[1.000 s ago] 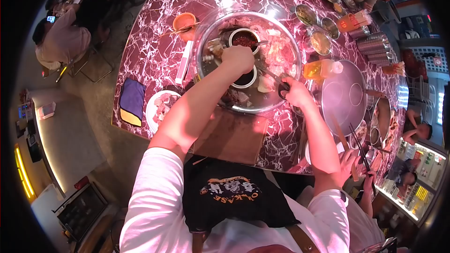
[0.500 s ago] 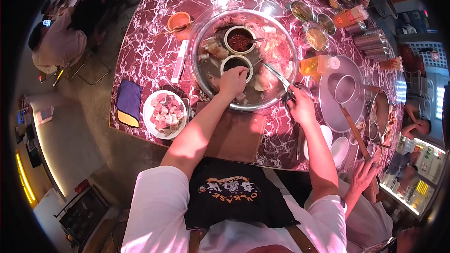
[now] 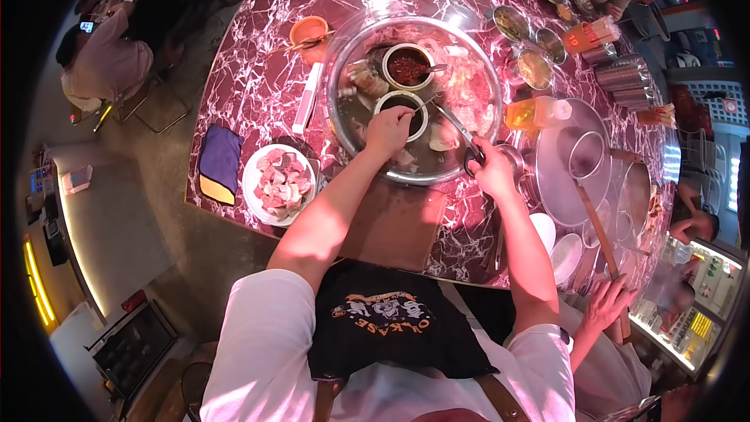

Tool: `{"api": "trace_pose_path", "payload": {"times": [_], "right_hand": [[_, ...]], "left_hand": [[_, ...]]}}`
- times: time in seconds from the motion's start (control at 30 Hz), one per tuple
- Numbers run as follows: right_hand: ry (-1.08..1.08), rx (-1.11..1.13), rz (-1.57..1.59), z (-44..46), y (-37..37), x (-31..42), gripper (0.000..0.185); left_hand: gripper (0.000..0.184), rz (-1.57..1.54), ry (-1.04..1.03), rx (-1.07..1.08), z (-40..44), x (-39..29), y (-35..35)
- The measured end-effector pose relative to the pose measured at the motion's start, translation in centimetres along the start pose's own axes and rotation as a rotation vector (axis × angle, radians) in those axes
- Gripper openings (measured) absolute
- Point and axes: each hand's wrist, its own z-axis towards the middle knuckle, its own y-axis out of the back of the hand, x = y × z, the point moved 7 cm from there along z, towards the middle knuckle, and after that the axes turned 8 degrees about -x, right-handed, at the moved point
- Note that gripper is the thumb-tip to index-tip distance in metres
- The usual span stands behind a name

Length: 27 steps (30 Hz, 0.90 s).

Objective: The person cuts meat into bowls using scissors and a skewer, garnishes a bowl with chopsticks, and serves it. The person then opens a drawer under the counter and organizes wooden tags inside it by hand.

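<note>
My left hand (image 3: 388, 131) is closed at the near rim of a cup of dark sauce (image 3: 411, 109); whatever its fingers hold is too small to make out. Just behind stands a cup of red chili sauce (image 3: 408, 66) with a spoon in it. Both cups sit in a round metal tray (image 3: 335, 109) with pale food (image 3: 467, 86) along its right side. My right hand (image 3: 492, 168) grips the handles of scissors (image 3: 458, 123), whose blades point over the tray toward the dark sauce cup.
A white plate of raw meat (image 3: 279, 185) and a folded cloth (image 3: 220, 164) lie at the left. An orange cup (image 3: 309, 33) stands behind. To the right are an oil bottle (image 3: 529, 115), a large metal lid (image 3: 568, 158), small bowls and another person's hand (image 3: 607, 303).
My left hand has come down from between the two cups to the near edge of the dark sauce cup. The co-worker's hand at the right has shifted, and the long chopsticks there no longer show.
</note>
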Motion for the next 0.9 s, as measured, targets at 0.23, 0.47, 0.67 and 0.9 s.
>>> {"api": "trace_pose_path", "payload": {"times": [0.23,0.47,0.67,0.9], "right_hand": [[0.003,-0.014,0.085,-2.2,0.9,-1.2,0.052],[0.015,-0.103,0.022,-0.5,-1.3,0.2,0.052],[-0.002,-0.095,-0.073,-6.3,5.0,1.4,0.056],[0.253,-0.168,-0.319,-10.3,9.7,10.7,0.065]], "left_hand": [[0.028,-0.15,0.082,0.014,0.1,0.5,-0.3],[0.026,-0.266,0.155,0.101,-1.0,0.2,-0.3],[0.023,-0.638,0.317,0.149,-2.4,-0.3,0.7],[0.021,-0.962,0.372,0.209,-7.0,1.3,6.7]]}}
